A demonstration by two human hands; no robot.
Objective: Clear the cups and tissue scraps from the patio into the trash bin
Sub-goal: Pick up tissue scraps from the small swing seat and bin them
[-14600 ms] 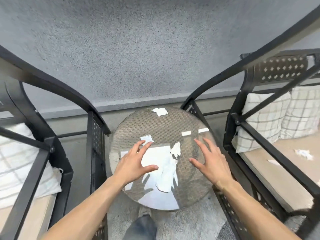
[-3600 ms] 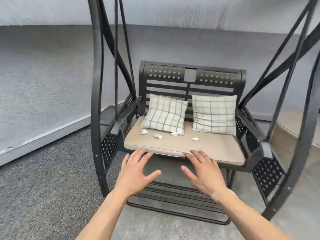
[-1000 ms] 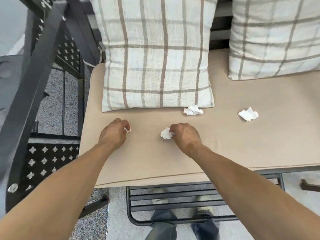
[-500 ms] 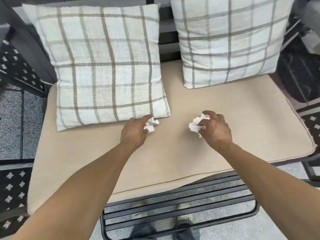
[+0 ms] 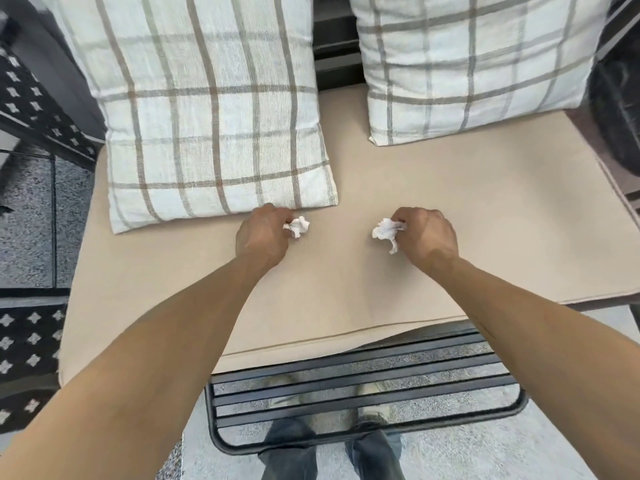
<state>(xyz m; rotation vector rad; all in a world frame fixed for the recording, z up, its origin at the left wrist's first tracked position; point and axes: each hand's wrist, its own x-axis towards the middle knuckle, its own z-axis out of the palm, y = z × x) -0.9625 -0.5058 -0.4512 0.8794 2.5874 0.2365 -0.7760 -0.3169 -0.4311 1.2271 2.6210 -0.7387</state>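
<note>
At the far left stood the black metal frame panel with star-shaped cut-outs (image 5: 24, 341), beside the tan rectangular seat cushion (image 5: 346, 299) of the swing bench. Against the backrest leaned the left cream pillow with brown and grey checks (image 5: 207, 109), its lower edge just above the left hand (image 5: 261, 237). That hand was curled shut, pinching a crumpled white tissue scrap (image 5: 297, 226) between thumb and fingertips, just over the cushion (half a second earlier it was only reaching the scrap at the pillow's corner). Across a bare stretch of cushion, the right hand (image 5: 424, 237) was likewise closed, gripping a second crumpled white tissue wad (image 5: 386, 233) with a tail hanging down; it had drawn slightly nearer the body than before. Behind it leaned the right checked cream pillow (image 5: 474, 64). Both loose scraps seen a second ago on the cushion were gone from it. Below, the black slatted footrest (image 5: 363, 382) showed the person's shoes and dark trousers through it.
</note>
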